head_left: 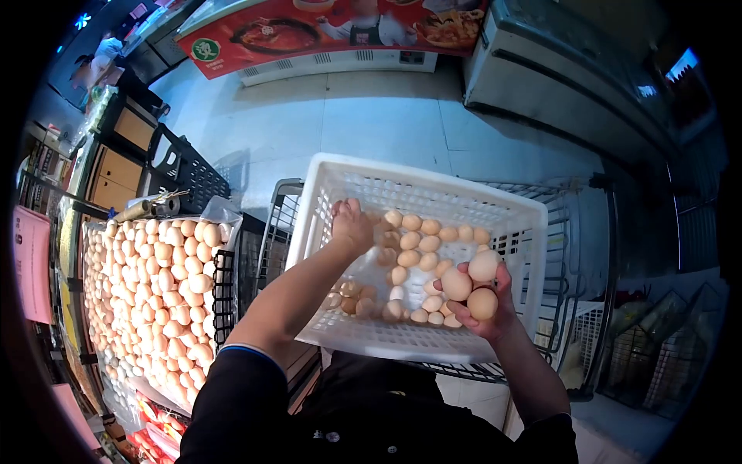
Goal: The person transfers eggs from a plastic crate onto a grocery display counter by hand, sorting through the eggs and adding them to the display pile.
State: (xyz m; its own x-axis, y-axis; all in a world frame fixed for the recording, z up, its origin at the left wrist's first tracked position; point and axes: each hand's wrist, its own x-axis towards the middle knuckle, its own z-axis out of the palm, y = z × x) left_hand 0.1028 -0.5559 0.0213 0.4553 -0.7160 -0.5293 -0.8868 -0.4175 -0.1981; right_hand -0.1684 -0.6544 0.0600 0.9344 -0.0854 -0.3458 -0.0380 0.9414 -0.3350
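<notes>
A white plastic basket [425,346] rests on a wire shopping cart [560,255], with many brown eggs [429,243] lying on its bottom. My left hand [352,226] is inside the basket at its left side, fingers bent and raised over the eggs; whether it grips anything is hidden. Near the basket's right side, my right hand [495,309] holds several eggs [483,303] in its curled fingers, above the eggs below. A clear plastic bag or sheet shows faintly among the eggs at the left of the basket.
To the left stands a large heap of eggs [170,286] beside a black crate edge [223,286]. A black basket [189,170] is behind it. Freezers with a red banner [309,35] stand ahead, a grey cabinet [556,77] at right. A person [108,58] is far left.
</notes>
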